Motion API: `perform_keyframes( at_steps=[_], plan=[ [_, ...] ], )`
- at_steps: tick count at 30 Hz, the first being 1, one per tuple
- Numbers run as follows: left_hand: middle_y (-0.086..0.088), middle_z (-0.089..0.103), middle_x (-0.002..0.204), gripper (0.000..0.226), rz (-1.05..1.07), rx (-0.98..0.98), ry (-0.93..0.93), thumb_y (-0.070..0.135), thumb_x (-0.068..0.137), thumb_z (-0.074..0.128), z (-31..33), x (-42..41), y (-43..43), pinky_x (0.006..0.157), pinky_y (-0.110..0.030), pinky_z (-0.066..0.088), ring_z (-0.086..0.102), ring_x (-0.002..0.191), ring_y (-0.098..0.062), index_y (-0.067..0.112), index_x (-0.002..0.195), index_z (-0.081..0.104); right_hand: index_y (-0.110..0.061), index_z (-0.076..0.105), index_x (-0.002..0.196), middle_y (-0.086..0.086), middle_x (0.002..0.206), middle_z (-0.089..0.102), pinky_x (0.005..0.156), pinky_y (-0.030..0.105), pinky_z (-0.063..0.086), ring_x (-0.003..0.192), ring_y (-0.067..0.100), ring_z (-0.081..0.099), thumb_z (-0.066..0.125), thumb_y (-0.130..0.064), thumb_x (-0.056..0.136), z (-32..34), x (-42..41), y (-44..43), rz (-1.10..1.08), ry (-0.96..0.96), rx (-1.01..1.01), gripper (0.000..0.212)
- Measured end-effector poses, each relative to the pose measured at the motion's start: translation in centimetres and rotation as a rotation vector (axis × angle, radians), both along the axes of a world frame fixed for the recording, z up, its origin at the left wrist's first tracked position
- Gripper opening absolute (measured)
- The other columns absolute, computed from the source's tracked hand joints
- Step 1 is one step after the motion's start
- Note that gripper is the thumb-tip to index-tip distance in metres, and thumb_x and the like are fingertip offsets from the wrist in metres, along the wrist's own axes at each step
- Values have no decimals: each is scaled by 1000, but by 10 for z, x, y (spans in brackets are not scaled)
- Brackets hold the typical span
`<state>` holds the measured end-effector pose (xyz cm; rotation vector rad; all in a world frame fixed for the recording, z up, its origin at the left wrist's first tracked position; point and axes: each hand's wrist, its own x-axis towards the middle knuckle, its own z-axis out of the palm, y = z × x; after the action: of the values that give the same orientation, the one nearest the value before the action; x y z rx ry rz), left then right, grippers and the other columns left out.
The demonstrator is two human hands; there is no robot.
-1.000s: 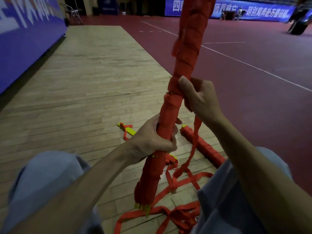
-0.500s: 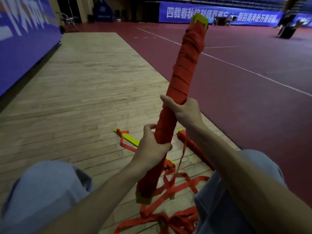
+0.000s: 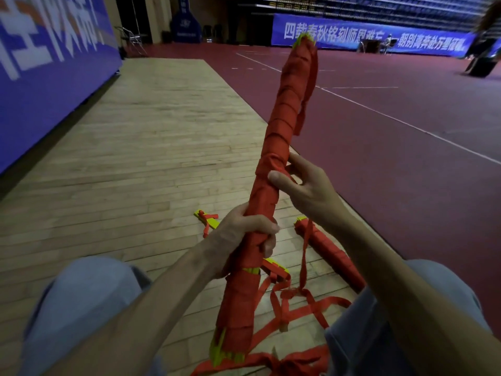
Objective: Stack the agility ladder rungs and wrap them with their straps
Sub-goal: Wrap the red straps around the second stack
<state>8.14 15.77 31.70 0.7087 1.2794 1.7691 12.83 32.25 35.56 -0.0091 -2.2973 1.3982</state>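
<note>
A long bundle of stacked yellow rungs (image 3: 282, 131), wound in red strap, stands tilted up and to the right between my knees. My left hand (image 3: 244, 234) grips it around its lower half. My right hand (image 3: 301, 183) sits just above, its thumb pressing on the wrap and its fingers around the bundle's right side. A loose strap end (image 3: 303, 256) hangs from near my right hand to the floor. Yellow rung tips (image 3: 222, 354) poke out at the bundle's bottom.
A second wrapped bundle (image 3: 328, 248) lies on the wooden floor by my right knee. A loose yellow rung (image 3: 208, 219) with red strap lies behind my left hand. Tangled red straps (image 3: 298, 305) spread between my legs. A blue banner wall (image 3: 40, 77) runs along the left.
The bundle's top has come lower and its yellow tip now shows. My right hand has loosened from a full grip, with its thumb now laid on the wrap. My left hand keeps its hold.
</note>
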Motion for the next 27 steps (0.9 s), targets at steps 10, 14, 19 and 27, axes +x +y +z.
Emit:
perform_keyframes(
  at_steps=[10,14,19,27],
  plan=[
    [-8,61,73,43,-117,-76,-27,19,69,72,2,-4,6,52,-29,50,58,51,-18,7,105,51,-13,71,87,25,97,71,44,20,33,53,13,47,71,-43,83,-6,1,-1,86,-103,-448,30],
    [-5,70,85,69,200,-397,361,13,76,78,-6,5,17,62,-34,60,70,63,-18,30,128,35,-15,70,80,-2,64,69,44,15,39,48,1,55,81,-41,76,-14,-9,-1,-266,-49,-386,29],
    [6,63,91,116,380,-414,674,12,78,80,-25,7,24,55,-13,48,66,64,-6,58,146,-2,-19,68,72,-15,48,57,43,14,38,40,-3,51,81,-53,70,-27,-14,-5,-402,-124,-243,37],
    [-17,72,102,84,312,-34,167,5,80,76,2,0,10,55,-34,55,66,62,-32,62,133,45,-26,73,86,-5,62,66,46,23,40,46,8,50,69,-44,88,-9,-3,-2,-197,-2,-130,18]
  ],
)
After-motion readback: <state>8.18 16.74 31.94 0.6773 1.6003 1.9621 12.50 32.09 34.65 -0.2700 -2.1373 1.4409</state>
